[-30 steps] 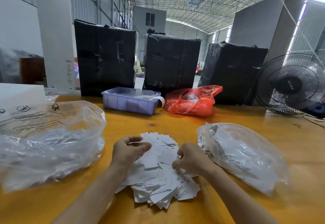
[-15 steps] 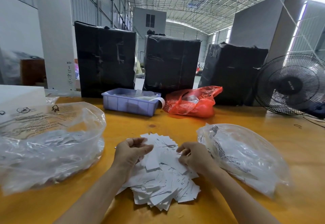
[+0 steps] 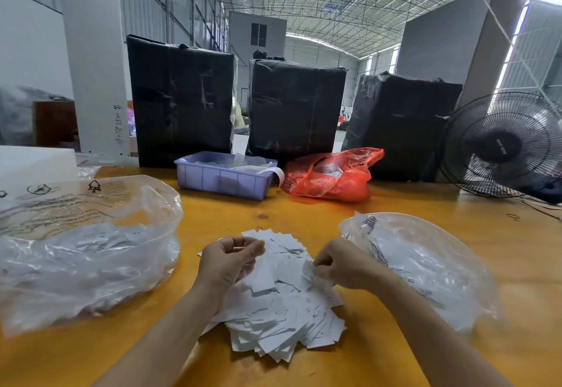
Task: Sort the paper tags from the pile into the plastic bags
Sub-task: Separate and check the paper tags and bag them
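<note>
A pile of white paper tags (image 3: pixel 282 310) lies on the yellow table (image 3: pixel 304 216) in front of me. My left hand (image 3: pixel 226 260) hovers over the pile's left side, fingers curled; whether it holds tags I cannot tell. My right hand (image 3: pixel 340 265) pinches one tag (image 3: pixel 307 268) lifted slightly off the pile's right edge. A large clear plastic bag (image 3: pixel 85 247) holding tags sits on the left. A second clear plastic bag (image 3: pixel 425 265) with tags lies just right of my right hand.
A lilac plastic bin (image 3: pixel 225 177) and a red plastic bag (image 3: pixel 331 177) stand behind the pile. Three black-wrapped parcels (image 3: pixel 295 107) line the table's far edge. A black fan (image 3: pixel 501 146) stands at the far right, a white box (image 3: pixel 33 161) at the far left.
My right hand has shifted right and lifted a single tag from the pile towards the right bag. My left hand has stayed over the pile's left side, raised a little.
</note>
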`<state>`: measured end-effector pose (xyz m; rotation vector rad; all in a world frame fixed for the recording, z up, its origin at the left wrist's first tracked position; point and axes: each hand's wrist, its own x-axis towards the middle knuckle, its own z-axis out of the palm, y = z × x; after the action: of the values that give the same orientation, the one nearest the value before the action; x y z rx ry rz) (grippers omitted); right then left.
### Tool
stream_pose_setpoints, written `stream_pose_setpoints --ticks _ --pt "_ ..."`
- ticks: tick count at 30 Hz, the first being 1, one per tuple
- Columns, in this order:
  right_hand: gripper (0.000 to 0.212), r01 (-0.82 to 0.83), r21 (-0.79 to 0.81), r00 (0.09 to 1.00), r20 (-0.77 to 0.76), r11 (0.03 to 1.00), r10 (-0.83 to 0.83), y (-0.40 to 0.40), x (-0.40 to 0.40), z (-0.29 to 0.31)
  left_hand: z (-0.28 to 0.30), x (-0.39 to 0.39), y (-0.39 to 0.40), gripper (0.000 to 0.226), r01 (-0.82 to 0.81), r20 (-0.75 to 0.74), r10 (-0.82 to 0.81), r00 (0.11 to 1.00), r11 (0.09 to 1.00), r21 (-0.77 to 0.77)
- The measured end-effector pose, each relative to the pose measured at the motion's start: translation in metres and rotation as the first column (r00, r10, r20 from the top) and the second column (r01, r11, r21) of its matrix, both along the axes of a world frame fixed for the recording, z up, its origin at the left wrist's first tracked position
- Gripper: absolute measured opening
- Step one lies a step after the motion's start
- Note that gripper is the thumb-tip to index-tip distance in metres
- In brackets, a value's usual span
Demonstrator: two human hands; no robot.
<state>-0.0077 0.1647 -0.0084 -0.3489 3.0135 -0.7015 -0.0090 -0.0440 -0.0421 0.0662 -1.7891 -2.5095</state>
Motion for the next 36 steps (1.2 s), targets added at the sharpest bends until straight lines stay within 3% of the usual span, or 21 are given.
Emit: stream_pose_setpoints --ticks 2,4,6,8,14,16,19,21,24,29,36 --pt "0.015 0.137 -0.389 0.989 0.11 0.911 -0.102 0.005 -0.001 0.002 0.0 0.0 0.0 0.021 0.012 -0.005 -0.012 1.0 1.0 -0.003" --pt "0.008 0.263 -0.735 0.951 0.306 0.624 -0.041 0.006 0.0 0.005 0.002 0.002 0.0 0.028 0.017 -0.011 -0.017 1.0 1.0 -0.012" --pt "0.009 0.31 -0.841 0.93 0.366 0.444 0.043 0.006 0.002 0.009 0.003 0.004 0.001 0.036 0.025 -0.011 -0.025 1.0 0.999 -0.023" --pt "0.011 0.305 -0.86 0.922 0.374 0.409 0.099 0.003 0.003 0.011 0.005 0.006 0.002 0.042 0.036 -0.015 -0.036 0.999 0.999 -0.024" --pt "0.009 0.248 -0.853 0.932 0.339 0.459 0.126 -0.007 0.007 0.013 0.008 0.011 0.007 0.045 0.088 -0.039 -0.091 0.995 0.993 -0.076" --pt "0.007 0.182 -0.801 0.967 0.25 0.57 0.043 -0.013 0.008 0.016 0.009 0.012 0.009 0.037 0.098 -0.04 -0.103 0.994 0.989 -0.11" --pt "0.011 0.046 -0.679 0.998 -0.007 0.733 -0.069 -0.018 0.009 0.02 0.011 0.014 0.01 0.03 0.118 -0.039 -0.124 0.991 0.984 -0.133" --pt "0.014 -0.042 -0.565 0.986 -0.154 0.824 -0.056 -0.02 0.012 0.024 0.011 0.015 0.011 0.031 0.131 -0.034 -0.137 0.99 0.981 -0.142" --pt "0.014 -0.109 -0.419 0.968 -0.251 0.902 0.0 -0.023 0.017 0.027 0.013 0.016 0.011 0.033 0.145 -0.025 -0.15 0.988 0.978 -0.151" --pt "0.017 -0.112 -0.216 0.936 -0.351 0.97 0.03 -0.025 0.017 0.025 0.016 0.019 0.011 0.05 0.178 -0.018 -0.183 0.983 0.97 -0.163" --pt "0.017 -0.134 -0.196 0.936 -0.346 0.971 0.06 -0.024 0.017 0.025 0.018 0.021 0.011 0.055 0.193 -0.007 -0.198 0.98 0.965 -0.18"
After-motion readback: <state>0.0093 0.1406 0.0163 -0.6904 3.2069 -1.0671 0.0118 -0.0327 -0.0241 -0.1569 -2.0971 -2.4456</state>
